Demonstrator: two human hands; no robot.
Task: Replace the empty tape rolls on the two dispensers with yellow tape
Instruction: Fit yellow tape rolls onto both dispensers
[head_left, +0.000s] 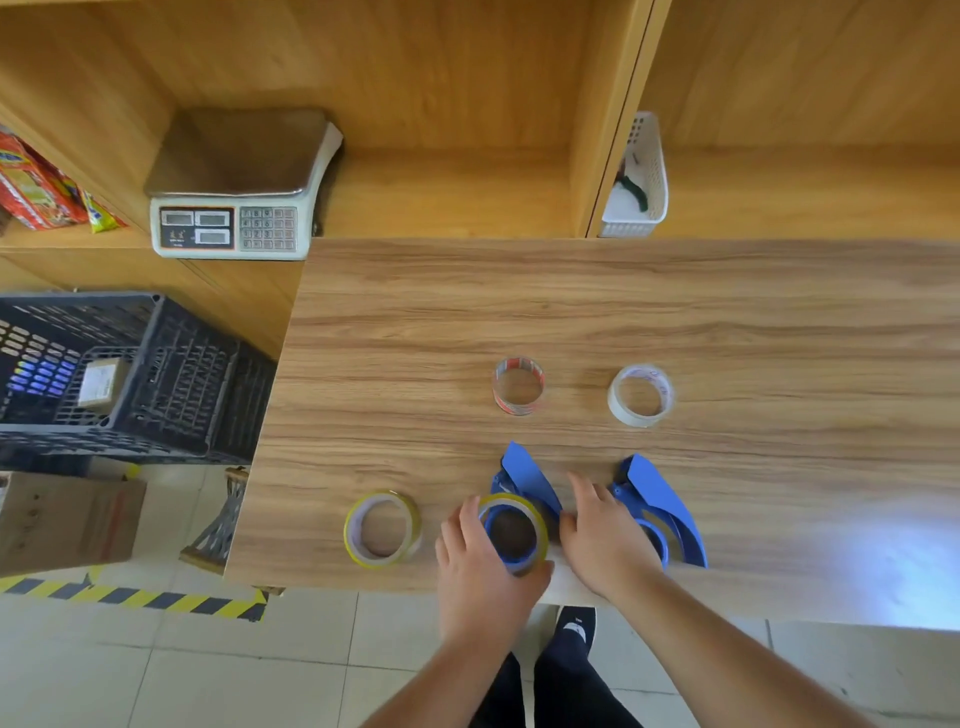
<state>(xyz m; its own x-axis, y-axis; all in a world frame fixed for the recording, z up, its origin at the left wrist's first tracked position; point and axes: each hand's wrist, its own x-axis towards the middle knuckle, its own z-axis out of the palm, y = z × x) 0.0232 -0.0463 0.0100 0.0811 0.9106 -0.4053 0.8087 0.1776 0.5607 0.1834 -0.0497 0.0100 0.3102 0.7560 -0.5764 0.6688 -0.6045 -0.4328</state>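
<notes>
Your left hand (480, 566) is curled around a yellow tape roll (514, 530) seated on the hub of the left blue dispenser (527, 480); fingers wrap the roll's 9 o'clock side and the thumb presses its 6 o'clock edge, so the hand is clamped on the roll. Your right hand (602, 540) lies flat between the two dispensers, fingers together and extended toward 11 o'clock, touching the left dispenser's body; whether it grips anything underneath cannot be told.

The right blue dispenser (662, 501) sits just beside that hand at its 3 o'clock. Its hub ring is partly hidden by your wrist, and no yellow is visible on it.

A second yellow tape roll (383, 529) lies flat on the wooden table (519, 312), at 9 o'clock from the left hand, near but apart from it.

Two spent cores lie flat farther up the table: a clear core with red print (518, 385) at 12 o'clock from the left dispenser, and a white core (641, 395) at 12 o'clock from the right dispenser. They are well apart from each other and from both hands.

Off the table: a weighing scale (239, 187) at 10 o'clock on a shelf, a dark plastic crate (171, 364) at 9 o'clock, a white basket (636, 179) at 1 o'clock. Both items stand near the table's front edge.
</notes>
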